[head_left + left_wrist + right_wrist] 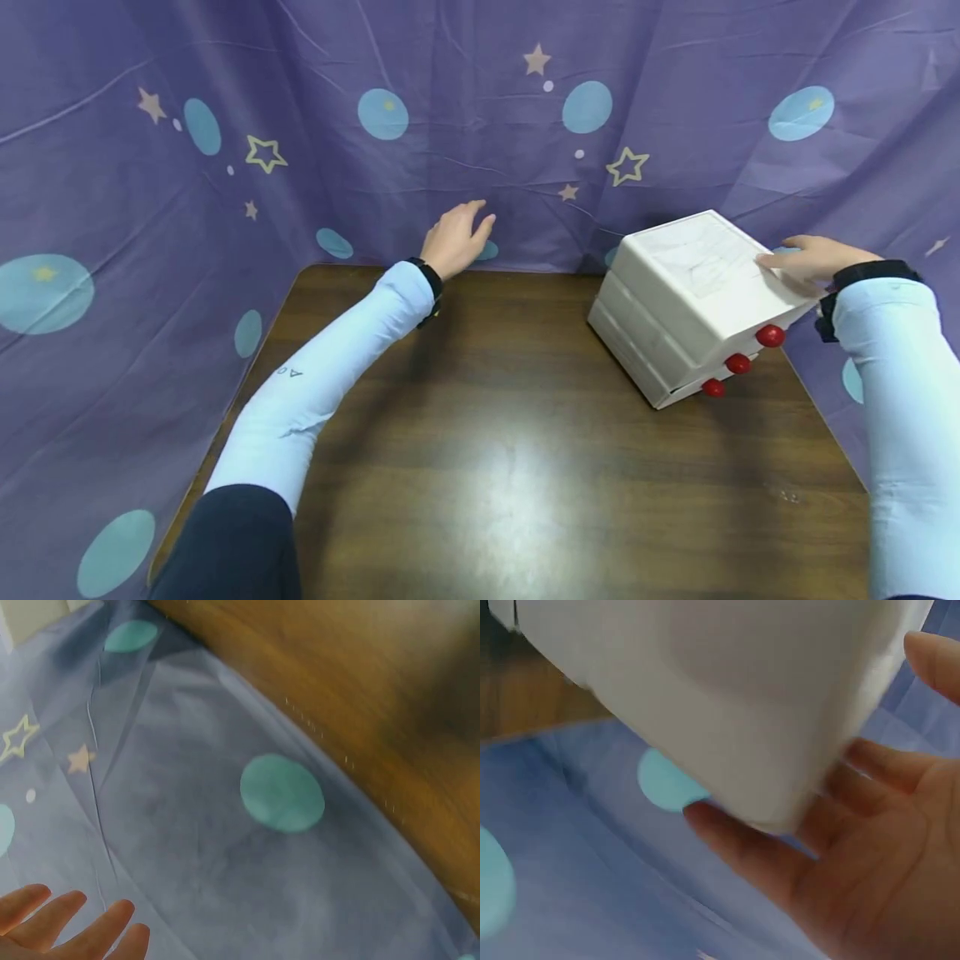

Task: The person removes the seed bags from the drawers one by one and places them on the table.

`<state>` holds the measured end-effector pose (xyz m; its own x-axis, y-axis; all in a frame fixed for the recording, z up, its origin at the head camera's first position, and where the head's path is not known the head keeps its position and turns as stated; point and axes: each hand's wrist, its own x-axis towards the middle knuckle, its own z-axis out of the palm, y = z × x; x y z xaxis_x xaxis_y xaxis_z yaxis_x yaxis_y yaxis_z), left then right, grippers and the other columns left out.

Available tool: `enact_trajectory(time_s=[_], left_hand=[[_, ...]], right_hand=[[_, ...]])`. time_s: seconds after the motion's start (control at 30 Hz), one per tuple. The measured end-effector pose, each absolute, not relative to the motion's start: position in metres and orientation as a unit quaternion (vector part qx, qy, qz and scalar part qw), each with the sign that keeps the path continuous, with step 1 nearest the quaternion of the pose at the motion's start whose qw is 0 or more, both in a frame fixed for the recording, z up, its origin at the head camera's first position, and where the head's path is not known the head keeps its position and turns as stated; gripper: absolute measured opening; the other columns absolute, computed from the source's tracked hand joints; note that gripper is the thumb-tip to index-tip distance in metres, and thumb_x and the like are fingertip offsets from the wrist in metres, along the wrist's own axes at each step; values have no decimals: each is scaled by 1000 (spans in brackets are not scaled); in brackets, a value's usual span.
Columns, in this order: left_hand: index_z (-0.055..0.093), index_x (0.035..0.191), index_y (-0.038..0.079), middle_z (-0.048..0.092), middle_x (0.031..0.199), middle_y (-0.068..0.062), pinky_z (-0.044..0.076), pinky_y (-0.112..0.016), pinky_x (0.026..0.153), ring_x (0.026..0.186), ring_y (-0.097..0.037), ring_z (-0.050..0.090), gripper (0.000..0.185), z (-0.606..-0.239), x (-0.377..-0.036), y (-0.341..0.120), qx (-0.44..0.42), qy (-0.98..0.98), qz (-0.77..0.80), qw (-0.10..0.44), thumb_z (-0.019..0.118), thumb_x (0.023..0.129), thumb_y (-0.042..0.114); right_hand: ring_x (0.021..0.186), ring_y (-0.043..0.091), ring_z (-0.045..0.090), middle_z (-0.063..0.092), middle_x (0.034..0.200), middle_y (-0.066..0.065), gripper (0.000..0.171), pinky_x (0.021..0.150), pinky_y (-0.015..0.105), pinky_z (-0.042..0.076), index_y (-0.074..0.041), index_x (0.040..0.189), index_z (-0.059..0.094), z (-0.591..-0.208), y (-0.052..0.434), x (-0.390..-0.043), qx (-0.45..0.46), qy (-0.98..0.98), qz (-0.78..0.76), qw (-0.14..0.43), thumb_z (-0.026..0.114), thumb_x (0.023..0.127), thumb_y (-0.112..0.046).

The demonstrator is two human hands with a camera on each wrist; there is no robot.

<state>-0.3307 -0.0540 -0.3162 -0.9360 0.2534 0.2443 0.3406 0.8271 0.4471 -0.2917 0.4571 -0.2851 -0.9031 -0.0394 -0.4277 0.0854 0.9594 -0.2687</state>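
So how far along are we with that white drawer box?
The drawer box is tipped up on its far edge, the right hand gripping its raised side. All three red-knobbed drawers look closed. The left hand hangs free near the curtain. Setting it level remains.

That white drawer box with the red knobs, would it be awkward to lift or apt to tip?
The white drawer box looks like stiff plastic, probably light. It already sits tilted, the right hand gripping its far corner, so it likely tips easily. With the red knobs facing downhill, the drawers might slide out.
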Motion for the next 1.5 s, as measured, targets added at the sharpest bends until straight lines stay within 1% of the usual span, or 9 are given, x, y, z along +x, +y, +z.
enact_trajectory(time_s=[0.1, 0.2, 0.3, 0.57, 0.67, 0.9, 1.13, 1.3, 1.5], left_hand=[[42, 139, 15, 49, 135, -5, 41, -38, 95, 122, -21, 46, 53, -325, -325, -52, -166, -947, -264, 80, 34, 97, 47], [43, 139, 15, 51, 133, -6, 42, -39, 93, 120, -21, 48, 52, -332, -320, -49, -173, -942, -276, 79, 34, 98, 46], [44, 138, 15, 52, 132, -5, 42, -39, 93, 120, -22, 48, 52, -339, -316, -47, -176, -938, -289, 79, 35, 98, 46], [43, 138, 15, 49, 136, -3, 41, -36, 95, 122, -19, 46, 51, -353, -306, -40, -190, -928, -313, 65, 35, 98, 45], [45, 137, 14, 49, 135, -3, 42, -35, 94, 121, -18, 47, 49, -356, -303, -36, -202, -922, -321, 72, 37, 98, 43], [47, 135, 10, 52, 132, -6, 42, -32, 93, 115, -20, 52, 46, -366, -293, -23, -235, -898, -367, 68, 43, 98, 37], [48, 133, 5, 54, 129, -10, 44, -27, 89, 108, -21, 57, 44, -370, -283, -8, -253, -874, -412, 44, 48, 97, 30], [41, 138, 5, 50, 133, -14, 46, -27, 87, 108, -23, 57, 51, -369, -276, 6, -245, -865, -438, 15, 49, 96, 34], [23, 146, 6, 36, 144, -13, 44, -30, 92, 115, -27, 53, 69, -368, -269, 18, -197, -858, -473, -24, 47, 94, 46]], right_hand=[[105, 51, 36, 17, 129, 45, 98, 75, 53, 44, 16, 138, 4, -294, 463, -282, 14, 959, -175, 222, 34, 90, -64], [88, 39, 49, 29, 117, 39, 95, 63, 41, 46, 13, 141, 2, -298, 464, -273, 21, 953, -210, 217, 34, 91, -62], [80, 31, 51, 31, 114, 35, 93, 60, 38, 45, 10, 142, 2, -298, 462, -269, 25, 951, -227, 209, 34, 92, -61], [105, 47, 41, 15, 134, 42, 96, 70, 43, 48, 10, 142, 5, -302, 436, -271, 21, 946, -250, 204, 34, 89, -64], [108, 47, 40, 20, 134, 40, 92, 72, 44, 49, 7, 144, 6, -306, 425, -273, 15, 940, -277, 201, 32, 90, -62], [100, 37, 51, 34, 127, 35, 76, 71, 41, 50, 5, 144, 15, -311, 395, -267, -4, 931, -310, 192, 30, 96, -51], [110, 41, 43, 36, 130, 34, 66, 87, 49, 40, 6, 142, 24, -312, 356, -262, -39, 938, -305, 161, 29, 99, -43], [114, 41, 36, 35, 132, 34, 61, 93, 56, 31, 7, 139, 30, -310, 332, -259, -47, 950, -281, 132, 28, 100, -40], [108, 37, 43, 43, 126, 30, 58, 89, 50, 36, 8, 134, 38, -313, 306, -259, -32, 942, -314, 112, 30, 100, -39]])
